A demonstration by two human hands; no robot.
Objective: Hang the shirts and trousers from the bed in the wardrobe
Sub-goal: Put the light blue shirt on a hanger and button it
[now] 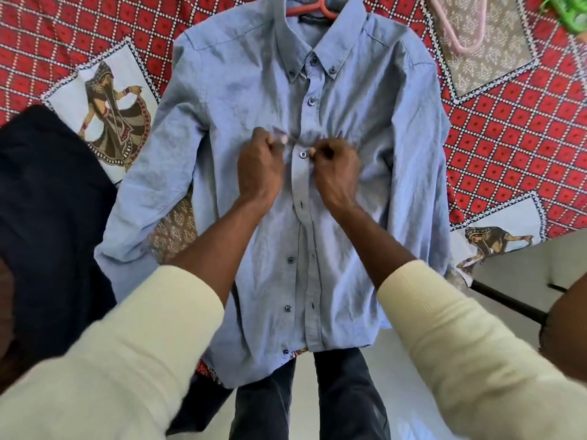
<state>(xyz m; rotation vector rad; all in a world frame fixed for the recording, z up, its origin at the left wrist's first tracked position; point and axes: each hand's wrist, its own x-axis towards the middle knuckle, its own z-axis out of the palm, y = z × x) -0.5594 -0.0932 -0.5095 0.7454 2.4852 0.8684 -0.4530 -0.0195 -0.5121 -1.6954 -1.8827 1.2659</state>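
Note:
A light blue button-down shirt [254, 100] lies face up on the bed, its hem hanging over the near edge. A red hanger [313, 6] sits inside its collar at the top. My left hand [259, 165] pinches the left side of the front placket at chest height. My right hand [335, 166] pinches the right side, next to a button [302, 154]. The cloth bunches between the two hands. Below them the placket lies unfastened, with several dark buttons showing. A dark garment [47, 201] lies on the bed to the left.
The bed carries a red patterned bedspread [508, 128] with printed dancer figures. A pink hanger [457, 30] lies at the top right, beside a green plastic object [565, 9]. Light floor and my dark trousers [343, 395] show below the bed's edge.

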